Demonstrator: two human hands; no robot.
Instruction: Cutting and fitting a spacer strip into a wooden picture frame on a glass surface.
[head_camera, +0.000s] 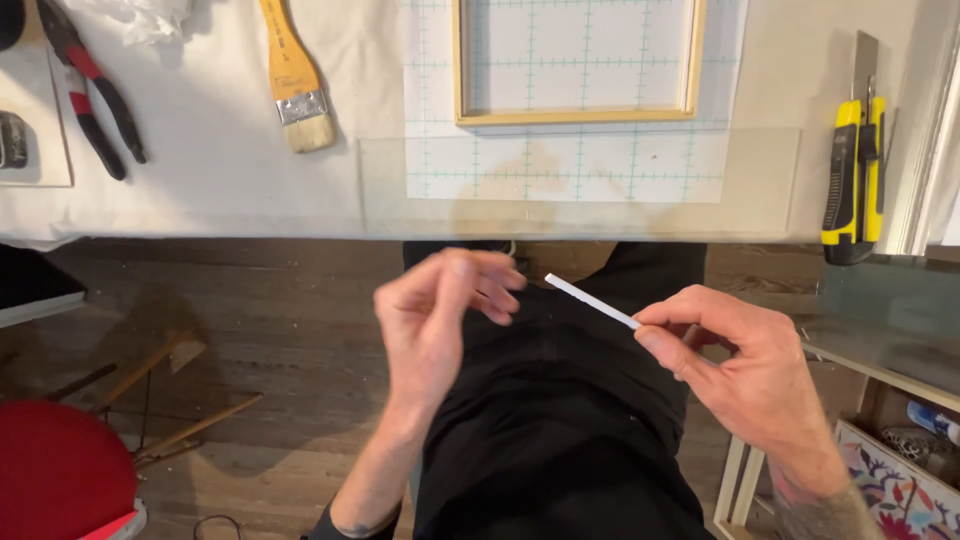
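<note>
Pinching a thin white strip (592, 300) by one end between thumb and fingertips, the right hand (745, 365) holds it in mid-air just below the tabletop's (200, 180) near edge, while the left hand (440, 310), fingers loosely curled and empty, hovers near its free end. So slim a hold could let the strip slip to the wooden floor (270, 330) or snap. On the white-covered tabletop lie a wooden frame (580, 115) on a gridded mat (570, 165), a paintbrush (295, 85), pliers (95, 90) and a yellow utility knife (855, 170).

Thin white strip (592, 301), straight and narrow, pinched at one end in my right hand (745, 365), angled up-left, free end in the air near my left hand (440, 315), below the desk edge.
</note>
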